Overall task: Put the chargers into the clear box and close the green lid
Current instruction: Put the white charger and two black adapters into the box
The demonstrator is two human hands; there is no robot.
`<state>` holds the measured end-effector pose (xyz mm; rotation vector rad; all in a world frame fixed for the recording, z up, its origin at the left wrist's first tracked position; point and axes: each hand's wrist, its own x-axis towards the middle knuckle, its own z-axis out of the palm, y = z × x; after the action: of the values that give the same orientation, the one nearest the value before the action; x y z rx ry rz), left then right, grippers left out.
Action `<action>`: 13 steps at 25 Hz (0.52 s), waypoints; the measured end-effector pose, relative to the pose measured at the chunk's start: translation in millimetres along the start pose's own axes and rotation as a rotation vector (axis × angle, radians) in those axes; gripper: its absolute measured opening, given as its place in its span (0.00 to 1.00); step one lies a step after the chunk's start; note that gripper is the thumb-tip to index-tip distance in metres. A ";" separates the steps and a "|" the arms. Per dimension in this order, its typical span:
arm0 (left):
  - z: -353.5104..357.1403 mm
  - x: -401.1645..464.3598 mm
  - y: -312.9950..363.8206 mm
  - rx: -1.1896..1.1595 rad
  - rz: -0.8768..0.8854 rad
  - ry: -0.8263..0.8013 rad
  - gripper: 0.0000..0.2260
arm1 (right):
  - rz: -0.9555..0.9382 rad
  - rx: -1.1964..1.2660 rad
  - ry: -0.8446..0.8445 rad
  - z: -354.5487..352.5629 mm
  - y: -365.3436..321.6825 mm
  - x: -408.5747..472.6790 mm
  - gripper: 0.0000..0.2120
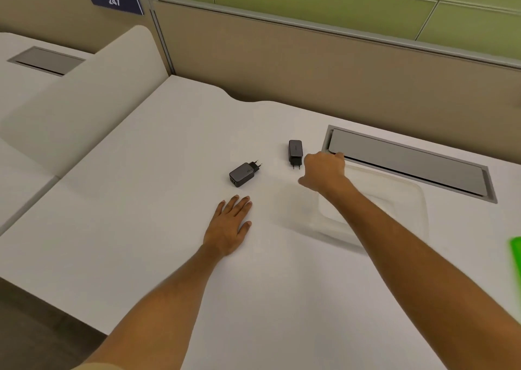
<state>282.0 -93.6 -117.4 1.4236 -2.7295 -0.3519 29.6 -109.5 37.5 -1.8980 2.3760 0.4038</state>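
Lying on a smooth matte white desk (141,228) are two dark grey chargers, both blocky and rectangular with rounded edges and two round plug pins. The nearer charger (242,174) rests on its side, angled, pins pointing away and to the right, port face toward the camera. The farther charger (295,151) lies flat with its pins toward the camera. They are near each other but apart.

The clear box (406,200) sits open to the right of the chargers, a shallow rounded rectangle of translucent plastic with a broad rim; it holds nothing visible. The green lid (516,259), bright and glossy, shows only as a sliver at the right frame edge, apart from the box.

The left hand (229,225) lies palm down on the desk, fingers (239,203) extended and held close together, just short of the nearer charger and not touching it. The right hand (324,170) reaches forward over the box's near-left corner, arm crossing above the rim, knuckles up and fingers curled under just beside the farther charger; whether they touch it cannot be told.

Behind the box a grey metal cable flap (408,163) is recessed in the desk. A beige partition (282,59) backs the desk, bearing a dark number plate (114,1).
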 end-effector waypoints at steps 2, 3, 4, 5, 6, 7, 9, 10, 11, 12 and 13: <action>0.3 -1.3 0.6 0.004 -0.001 -0.003 0.24 | -0.100 -0.016 -0.016 6.3 -25.0 4.1 0.11; 0.6 -1.4 0.5 0.005 0.000 0.000 0.24 | -0.151 -0.037 -0.014 10.1 -37.1 6.5 0.11; 1.0 -0.4 -0.9 -0.001 -0.002 -0.003 0.24 | -0.203 -0.056 -0.004 14.8 -49.2 10.9 0.12; 1.9 0.1 -1.9 -0.008 -0.005 -0.008 0.24 | -0.252 -0.070 0.009 19.9 -60.3 15.6 0.14; 1.5 0.5 -1.1 -0.005 -0.002 -0.004 0.24 | -0.293 -0.075 0.029 23.6 -68.4 18.7 0.17; 0.8 0.7 -0.2 -0.002 0.004 0.000 0.24 | -0.330 -0.076 0.048 26.4 -75.9 21.6 0.21; 0.6 2.7 -0.4 -0.014 0.005 -0.003 0.25 | -0.410 -0.067 0.068 31.2 -91.5 31.0 0.26; 1.2 2.8 -0.7 -0.016 0.004 -0.003 0.25 | -0.446 -0.062 0.081 34.3 -98.6 35.2 0.28; 2.1 2.2 -1.3 -0.013 0.002 -0.001 0.25 | -0.473 -0.058 0.092 37.4 -105.1 38.8 0.29; 2.7 2.1 -1.8 -0.011 0.001 0.000 0.25 | -0.491 -0.053 0.094 39.5 -110.0 42.1 0.30; 3.0 2.3 -2.6 -0.010 0.000 0.001 0.25 | -0.504 -0.045 0.085 41.3 -114.3 45.5 0.32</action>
<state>282.3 -96.4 -121.1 1.4204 -2.7227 -0.3641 125.2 -165.3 -30.4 -2.4700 1.8372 0.3384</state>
